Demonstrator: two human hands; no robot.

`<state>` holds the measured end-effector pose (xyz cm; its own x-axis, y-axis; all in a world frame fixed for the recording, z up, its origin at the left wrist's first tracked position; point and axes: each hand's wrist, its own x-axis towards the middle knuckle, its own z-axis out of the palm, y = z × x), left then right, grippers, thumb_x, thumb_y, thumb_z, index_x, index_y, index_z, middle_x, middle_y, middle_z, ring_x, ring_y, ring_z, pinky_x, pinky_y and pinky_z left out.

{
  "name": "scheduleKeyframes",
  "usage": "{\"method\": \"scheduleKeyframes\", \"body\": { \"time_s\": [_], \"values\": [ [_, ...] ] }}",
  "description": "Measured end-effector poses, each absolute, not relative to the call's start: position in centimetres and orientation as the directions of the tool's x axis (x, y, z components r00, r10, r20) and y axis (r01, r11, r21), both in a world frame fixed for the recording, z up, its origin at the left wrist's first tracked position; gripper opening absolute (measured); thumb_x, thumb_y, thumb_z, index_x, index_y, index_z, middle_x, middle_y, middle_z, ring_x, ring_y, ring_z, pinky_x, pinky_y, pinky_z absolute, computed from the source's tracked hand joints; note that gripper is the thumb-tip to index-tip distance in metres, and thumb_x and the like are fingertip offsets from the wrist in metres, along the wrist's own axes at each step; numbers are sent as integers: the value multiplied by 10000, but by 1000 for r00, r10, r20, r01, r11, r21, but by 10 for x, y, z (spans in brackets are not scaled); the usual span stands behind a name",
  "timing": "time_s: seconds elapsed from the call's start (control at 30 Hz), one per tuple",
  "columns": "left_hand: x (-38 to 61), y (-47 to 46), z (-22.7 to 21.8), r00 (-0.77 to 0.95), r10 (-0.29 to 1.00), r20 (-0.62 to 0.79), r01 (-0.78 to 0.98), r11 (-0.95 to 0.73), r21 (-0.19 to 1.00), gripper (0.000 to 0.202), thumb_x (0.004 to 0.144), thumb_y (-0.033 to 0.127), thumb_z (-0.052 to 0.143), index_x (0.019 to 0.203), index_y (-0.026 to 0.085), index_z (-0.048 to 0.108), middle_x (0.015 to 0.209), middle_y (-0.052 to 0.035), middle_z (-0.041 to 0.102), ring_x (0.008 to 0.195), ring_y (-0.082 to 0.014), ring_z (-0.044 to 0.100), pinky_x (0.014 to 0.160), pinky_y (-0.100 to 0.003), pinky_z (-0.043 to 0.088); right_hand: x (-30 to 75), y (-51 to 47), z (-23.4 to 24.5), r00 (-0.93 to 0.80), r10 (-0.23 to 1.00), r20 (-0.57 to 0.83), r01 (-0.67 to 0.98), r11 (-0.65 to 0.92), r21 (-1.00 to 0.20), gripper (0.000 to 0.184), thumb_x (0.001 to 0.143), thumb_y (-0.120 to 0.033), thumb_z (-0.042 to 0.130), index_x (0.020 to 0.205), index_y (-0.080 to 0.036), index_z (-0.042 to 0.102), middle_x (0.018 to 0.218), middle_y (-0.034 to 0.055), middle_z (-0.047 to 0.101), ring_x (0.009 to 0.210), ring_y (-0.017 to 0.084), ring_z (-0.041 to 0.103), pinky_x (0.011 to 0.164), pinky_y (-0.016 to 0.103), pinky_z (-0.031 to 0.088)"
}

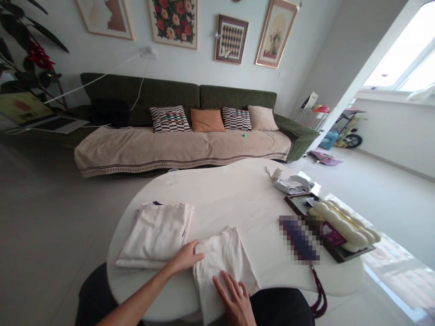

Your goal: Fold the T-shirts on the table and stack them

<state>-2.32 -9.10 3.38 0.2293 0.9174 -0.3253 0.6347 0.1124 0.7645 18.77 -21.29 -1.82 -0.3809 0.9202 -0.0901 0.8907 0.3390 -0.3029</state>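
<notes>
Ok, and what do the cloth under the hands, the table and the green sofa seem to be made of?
Cloth: matte woven fabric, perhaps cotton or linen, going by its soft creases.
Table: smooth, pale top with no clear grain; painted wood, stone or plastic, I can't tell.
Sofa: fabric, possibly velvety, from its soft, dull shading.

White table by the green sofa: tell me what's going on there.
A flat, off-white woven cloth is being handled on the rounded white table. The person's left hand is at its left edge, perhaps pinching it; the right hand lies with fingers spread on its near part. To the left of the cloth lies a larger folded pile of off-white fabric.
</notes>
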Motion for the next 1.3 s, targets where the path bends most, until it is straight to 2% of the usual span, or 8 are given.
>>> {"method": "scheduleKeyframes", "body": {
  "time_s": [0.23,0.37,0.5,0.67,0.8,1.0,1.17,1.3],
  "values": [
    [-29,-80,83,285,845,-452,322,360,876,348,745,323,522,1048,154,510,860,-58,680,731,-200,664,592,-298,517,202,-184,87,-506,853,-127,543,201,-815,619,755,-82,434,1324,-315,508,1393,10,494,1337,240,375,1101,467,266],
    [-6,-41,133,335,880,-337,164,298,940,547,839,407,475,1321,185,343,906,-67,689,772,-181,685,686,-305,524,211,-156,96,-120,988,-92,34,-89,-996,412,815,-462,556,1093,-178,664,1035,84,708,981,250,640,893,401,488],
    [39,-17,147,361,923,-134,93,107,990,647,883,368,479,1438,207,189,1137,-115,659,1027,-169,639,901,-326,471,223,-151,54,174,968,-181,-47,-175,-983,564,789,-665,435,1008,-172,598,893,87,706,796,224,681,689,336,544],
    [45,-26,94,255,966,-45,232,-16,973,600,852,264,511,1406,174,297,1227,-158,610,1139,-200,580,958,-357,448,253,-200,9,394,884,-251,70,-301,-951,623,619,-715,569,966,-198,547,639,32,667,563,245,669,566,367,539],
    [17,-58,41,146,989,11,393,-68,917,484,792,225,515,1273,184,481,1237,-137,605,1205,-246,524,1024,-436,393,256,-223,6,500,858,-122,275,-290,-917,462,744,-614,516,972,-216,569,844,104,696,767,278,680,742,417,529],
    [9,-75,4,26,998,53,555,-58,830,421,770,243,536,1181,155,563,1240,-143,592,1227,-271,485,1064,-456,332,212,-164,17,68,992,103,828,2,-560,401,914,-314,332,1210,-200,576,1419,106,450,1323,234,395,1061,387,355],
    [8,-39,3,73,997,-21,577,-25,816,189,740,235,578,890,172,675,823,-38,690,806,-198,641,787,-327,504,199,-137,3,5,999,49,911,16,-413,592,849,-390,501,1412,-248,388,1530,100,248,1418,339,109,1077,570,237],
    [0,-21,2,117,993,10,563,-74,823,170,754,230,568,882,186,671,846,-9,675,689,-131,617,696,-247,507,203,-143,-3,-4,1000,17,954,9,-299,609,873,-450,461,1438,-259,338,1545,102,195,1420,336,65,1086,544,224]
  ]
}}
